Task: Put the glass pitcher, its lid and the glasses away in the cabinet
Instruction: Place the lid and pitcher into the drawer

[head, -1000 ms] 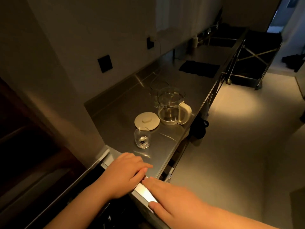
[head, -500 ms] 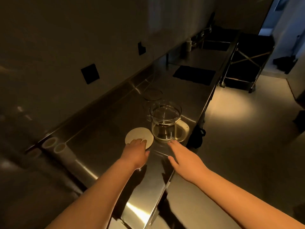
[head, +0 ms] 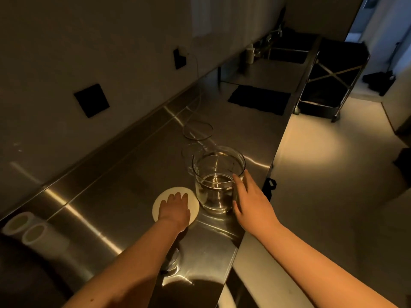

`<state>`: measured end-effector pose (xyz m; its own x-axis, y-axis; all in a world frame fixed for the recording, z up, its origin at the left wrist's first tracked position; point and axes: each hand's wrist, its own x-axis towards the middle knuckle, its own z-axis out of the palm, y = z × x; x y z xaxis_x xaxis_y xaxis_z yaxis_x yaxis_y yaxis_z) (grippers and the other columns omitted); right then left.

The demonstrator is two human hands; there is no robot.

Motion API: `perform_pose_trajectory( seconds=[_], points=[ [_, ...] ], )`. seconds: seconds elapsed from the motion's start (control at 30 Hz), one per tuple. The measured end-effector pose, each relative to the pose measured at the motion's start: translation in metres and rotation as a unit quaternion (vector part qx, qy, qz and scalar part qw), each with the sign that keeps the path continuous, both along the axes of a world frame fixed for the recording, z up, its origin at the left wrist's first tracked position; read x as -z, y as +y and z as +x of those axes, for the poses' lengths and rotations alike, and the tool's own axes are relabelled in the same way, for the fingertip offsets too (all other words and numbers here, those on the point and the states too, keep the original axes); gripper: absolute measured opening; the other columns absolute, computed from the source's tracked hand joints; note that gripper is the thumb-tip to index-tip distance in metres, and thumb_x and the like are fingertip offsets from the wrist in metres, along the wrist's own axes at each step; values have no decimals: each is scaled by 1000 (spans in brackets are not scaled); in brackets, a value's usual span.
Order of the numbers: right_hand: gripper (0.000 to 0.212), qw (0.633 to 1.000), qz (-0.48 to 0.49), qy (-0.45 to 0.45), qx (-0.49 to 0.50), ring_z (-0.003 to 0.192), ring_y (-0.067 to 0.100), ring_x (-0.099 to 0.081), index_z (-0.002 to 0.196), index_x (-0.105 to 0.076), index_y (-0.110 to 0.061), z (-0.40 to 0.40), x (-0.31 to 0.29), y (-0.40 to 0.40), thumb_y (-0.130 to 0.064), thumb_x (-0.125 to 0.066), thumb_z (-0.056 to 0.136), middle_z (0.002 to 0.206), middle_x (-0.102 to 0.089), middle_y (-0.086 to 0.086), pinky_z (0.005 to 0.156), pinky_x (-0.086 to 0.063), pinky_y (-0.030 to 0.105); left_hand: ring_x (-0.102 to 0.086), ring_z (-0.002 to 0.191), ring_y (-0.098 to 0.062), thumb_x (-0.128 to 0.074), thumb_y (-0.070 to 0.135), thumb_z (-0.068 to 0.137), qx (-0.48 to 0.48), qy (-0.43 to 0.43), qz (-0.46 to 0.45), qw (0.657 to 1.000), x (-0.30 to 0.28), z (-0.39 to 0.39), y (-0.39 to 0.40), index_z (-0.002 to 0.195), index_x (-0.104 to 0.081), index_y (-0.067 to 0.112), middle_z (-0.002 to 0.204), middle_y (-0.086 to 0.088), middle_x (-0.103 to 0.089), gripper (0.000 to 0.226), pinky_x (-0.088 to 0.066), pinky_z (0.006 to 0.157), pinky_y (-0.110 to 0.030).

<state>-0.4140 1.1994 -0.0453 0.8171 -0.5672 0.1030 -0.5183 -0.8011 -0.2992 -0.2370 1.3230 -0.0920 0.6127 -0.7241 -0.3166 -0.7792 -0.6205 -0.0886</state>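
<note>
Item: white lid point(head: 175, 207) flat on worktop point(head: 124, 196) beneath left hand point(head: 174, 211), fingers relaxed and slightly spread; glass pitcher point(head: 216, 178) upright at its two o'clock, right hand point(head: 251, 202) open against pitcher's near side.

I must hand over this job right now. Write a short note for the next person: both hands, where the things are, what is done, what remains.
Left hand: lies flat on the white lid, which is on the steel counter.
Right hand: open, fingers touching the glass pitcher at its handle side; not gripping yet.
Glasses: one under the left forearm, at least two behind the pitcher.
Done: nothing is put away.
Left: carry pitcher, lid and glasses to the cabinet, which is out of view.
</note>
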Motion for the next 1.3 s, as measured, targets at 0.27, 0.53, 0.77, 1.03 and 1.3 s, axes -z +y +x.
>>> perform_pose_trajectory(
  seconds=[0.27, 0.53, 0.77, 1.03, 1.3],
  points=[
    [79, 1000, -25, 0, 8, 138, 30, -26, 149, -9, -26, 4, 14, -8, -19, -58, 88, 156, -9, 15, 109, -30, 36, -35, 128, -30, -51, 25, 90, -9, 3, 58, 998, 25, 12, -10, 147, -17, 17, 147, -10, -27, 67, -35, 99, -43],
    [105, 1000, -18, 14, 13, 140, 31, -21, 149, -4, -27, 2, 16, -5, -1, -71, 73, 155, -11, 14, 110, -28, 38, -39, 123, -30, -60, 16, 85, -10, 6, 40, 999, 30, 16, -4, 144, -22, 15, 138, -11, -34, 71, -43, 91, -40],
    [121, 999, -12, -19, 35, 136, 29, -23, 146, 12, -39, -2, 21, 5, -1, -75, 71, 151, -13, 11, 105, -35, 38, -38, 124, -30, -63, 14, 83, -7, 3, 31, 999, 33, 18, -4, 143, -25, 15, 138, -12, -33, 71, -45, 92, -40],
    [132, 995, 18, -99, 27, 139, 32, -25, 139, 22, -48, 3, 38, 3, 8, -74, 67, 156, 13, 3, 72, -53, 22, -37, 125, -30, -61, 12, 86, 1, -4, 32, 999, 33, 23, -7, 143, -27, 14, 139, -12, -32, 66, -47, 94, -41],
    [118, 995, -40, -90, 9, 144, 28, 10, 147, -10, -29, 11, 44, -6, 9, -78, 58, 156, 18, -1, 70, -56, 24, -37, 125, -30, -61, 13, 86, 8, -11, 43, 999, 33, 22, -8, 143, -26, 13, 140, -12, -32, 67, -47, 94, -41]
  ],
)
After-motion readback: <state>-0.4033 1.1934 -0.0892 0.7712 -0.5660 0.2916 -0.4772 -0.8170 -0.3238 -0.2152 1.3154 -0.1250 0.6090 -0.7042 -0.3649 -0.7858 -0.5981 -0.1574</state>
